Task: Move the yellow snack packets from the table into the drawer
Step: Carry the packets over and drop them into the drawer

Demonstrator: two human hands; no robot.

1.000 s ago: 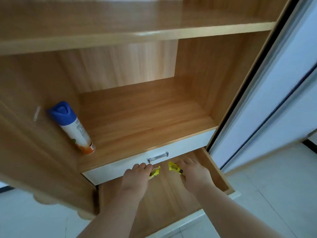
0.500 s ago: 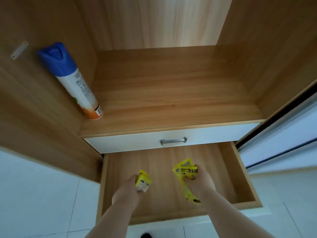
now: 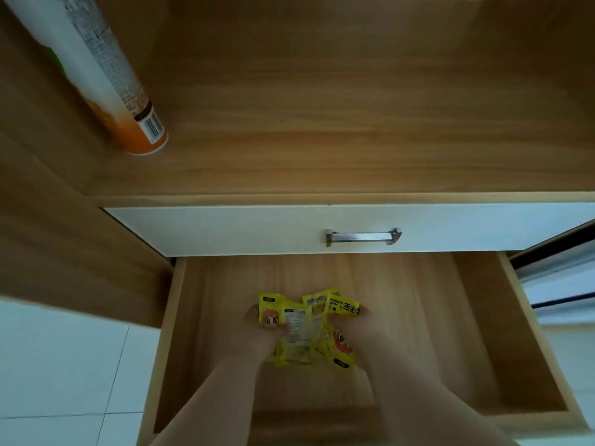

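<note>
Several yellow snack packets (image 3: 309,329) lie bunched together on the floor of the open wooden drawer (image 3: 418,317). My left hand (image 3: 262,333) grips the left packets, the thumb curled over their face. My right hand (image 3: 357,329) holds the right packets from the other side, fingers partly hidden beneath them. Both hands are low inside the drawer, near its middle.
Above the open drawer is a shut white drawer front (image 3: 225,230) with a metal handle (image 3: 363,237). A spray can (image 3: 106,75) stands at the left of the wooden shelf (image 3: 354,140). White floor tiles (image 3: 64,365) lie to the left.
Both hands have gone down into the drawer and come together, bringing their packets into one bunch on the drawer floor. The camera has moved closer and lower.
</note>
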